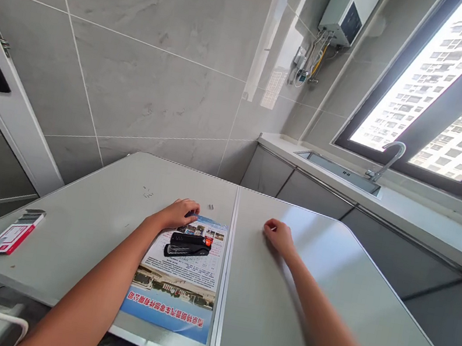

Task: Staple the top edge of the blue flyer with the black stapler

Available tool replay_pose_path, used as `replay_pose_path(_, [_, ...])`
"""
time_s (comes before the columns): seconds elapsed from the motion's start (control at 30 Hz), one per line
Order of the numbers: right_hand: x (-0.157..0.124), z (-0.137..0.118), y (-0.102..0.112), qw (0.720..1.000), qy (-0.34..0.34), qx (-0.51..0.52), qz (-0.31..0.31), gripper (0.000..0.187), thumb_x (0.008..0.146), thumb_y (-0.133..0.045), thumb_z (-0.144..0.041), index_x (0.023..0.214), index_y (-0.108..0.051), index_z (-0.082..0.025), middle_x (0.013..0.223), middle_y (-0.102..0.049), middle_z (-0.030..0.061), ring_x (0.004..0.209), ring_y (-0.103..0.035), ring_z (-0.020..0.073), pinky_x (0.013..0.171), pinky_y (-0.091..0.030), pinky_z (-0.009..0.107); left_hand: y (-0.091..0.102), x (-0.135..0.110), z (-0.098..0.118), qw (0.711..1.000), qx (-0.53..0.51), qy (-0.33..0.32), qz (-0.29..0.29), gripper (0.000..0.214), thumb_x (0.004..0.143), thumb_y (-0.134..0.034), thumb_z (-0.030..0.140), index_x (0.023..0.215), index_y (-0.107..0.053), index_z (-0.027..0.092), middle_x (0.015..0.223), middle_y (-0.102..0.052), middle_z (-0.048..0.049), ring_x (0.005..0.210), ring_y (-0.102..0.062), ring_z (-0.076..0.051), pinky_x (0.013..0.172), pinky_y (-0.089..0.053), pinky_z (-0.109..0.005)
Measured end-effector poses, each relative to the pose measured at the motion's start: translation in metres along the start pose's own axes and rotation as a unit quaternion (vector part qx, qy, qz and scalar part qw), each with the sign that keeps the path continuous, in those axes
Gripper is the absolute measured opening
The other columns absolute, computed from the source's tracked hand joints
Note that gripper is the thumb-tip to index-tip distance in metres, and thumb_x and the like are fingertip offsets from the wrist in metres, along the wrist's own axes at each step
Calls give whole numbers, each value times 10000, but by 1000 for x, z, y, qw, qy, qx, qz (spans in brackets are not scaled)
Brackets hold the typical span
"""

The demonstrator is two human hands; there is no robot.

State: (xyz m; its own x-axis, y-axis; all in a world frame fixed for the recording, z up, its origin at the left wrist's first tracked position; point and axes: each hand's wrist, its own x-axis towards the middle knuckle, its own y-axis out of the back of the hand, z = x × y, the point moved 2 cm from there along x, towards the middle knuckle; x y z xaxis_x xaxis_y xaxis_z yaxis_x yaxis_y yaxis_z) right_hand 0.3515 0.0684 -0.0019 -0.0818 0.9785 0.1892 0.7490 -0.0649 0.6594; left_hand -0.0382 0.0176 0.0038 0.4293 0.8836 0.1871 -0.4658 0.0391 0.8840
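Note:
My left hand (181, 213) rests at the upper left corner of a printed leaflet (178, 273), its fingers loosely bent and a little apart. Just below that hand, a black stapler (188, 245) with a red-orange patch lies on its side across the leaflet. Over on the right half of the tabletop, my right hand (279, 236) is closed, fingers curled together; whatever they hold, if anything, is hidden. A short strip of staples (211, 207) lies beyond the leaflet's top edge. Several loose staples (148, 192) are scattered to the left of my left hand.
A red and white staple box (13, 232) lies near the left end of the grey table (90, 220). A metal seam (225, 278) divides the tabletop. Behind on the right are a counter with a sink (342, 171) and a faucet (386, 160). A tiled wall borders the far side.

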Motion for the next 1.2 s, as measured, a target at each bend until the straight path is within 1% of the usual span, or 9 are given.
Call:
replay_pose_path(0.1, [-24,45,46,1000,-7,-23,-16,288,720,-603,-455,760,-712,-191,729,-718,61,704,-610,222,702,-457,337,-1,0,-2,1000,9,-7,11,113,899,-609,290,982,-653,227,995,-691,-34,994,-602,-228,914,-417,-345])
replay_pose_path(0.27, [-51,108,103,993,-51,-86,67,392,718,-570,-541,807,-739,-198,762,-736,68,739,-651,250,714,-466,349,-2,0,-1,1000,20,-1,15,97,898,-615,267,979,-655,230,1011,-689,-30,1004,-599,-228,919,-407,-352])
replay_pose_path(0.37, [-52,120,102,993,-65,-87,48,402,742,-561,-545,846,-739,-200,769,-736,64,729,-655,241,685,-466,334,-4,1,1,999,35,3,14,93,919,-603,276,978,-660,232,1018,-684,-35,1015,-595,-233,919,-400,-366])
replay_pose_path(0.53, [-47,108,79,990,-8,-135,28,328,806,-512,-494,855,-701,-230,671,-677,20,615,-592,194,635,-433,307,-10,5,2,998,57,2,16,94,938,-596,260,980,-674,229,1061,-666,-47,1070,-588,-243,914,-402,-371])
replay_pose_path(0.73, [-51,93,79,992,15,-116,50,297,804,-542,-465,822,-698,-213,645,-656,34,616,-579,210,649,-428,332,-19,10,0,998,69,3,8,156,1019,-495,273,995,-640,218,1090,-644,-62,1081,-575,-237,904,-394,-377])
replay_pose_path(0.87, [-61,52,53,992,57,-81,79,259,855,-520,-412,830,-676,-207,718,-685,63,640,-571,217,687,-438,357,-25,12,-4,997,69,10,12,240,1067,-402,308,999,-612,216,1079,-626,-68,1050,-565,-235,899,-396,-379])
replay_pose_path(0.97, [-77,6,6,993,95,-58,31,242,909,-512,-393,916,-684,-222,735,-676,22,629,-556,179,667,-442,312,-26,12,-6,998,66,13,15,271,1082,-356,327,1007,-592,217,1091,-615,-69,1044,-555,-238,906,-401,-386])
replay_pose_path(1.1, [-102,-53,-56,985,139,24,-98,188,916,-532,-337,973,-671,-224,632,-565,-38,585,-490,146,600,-388,264,-26,10,-8,998,56,14,16,293,1093,-323,358,1030,-573,219,1113,-616,-68,1052,-551,-234,907,-400,-385])
replay_pose_path(1.2, [-112,-77,-78,988,113,49,-89,123,893,-555,-327,947,-585,-220,693,-587,-44,568,-461,129,575,-348,251,-26,10,-10,999,48,15,15,301,1097,-312,370,1031,-563,218,1111,-619,-65,1064,-551,-229,913,-393,-381])
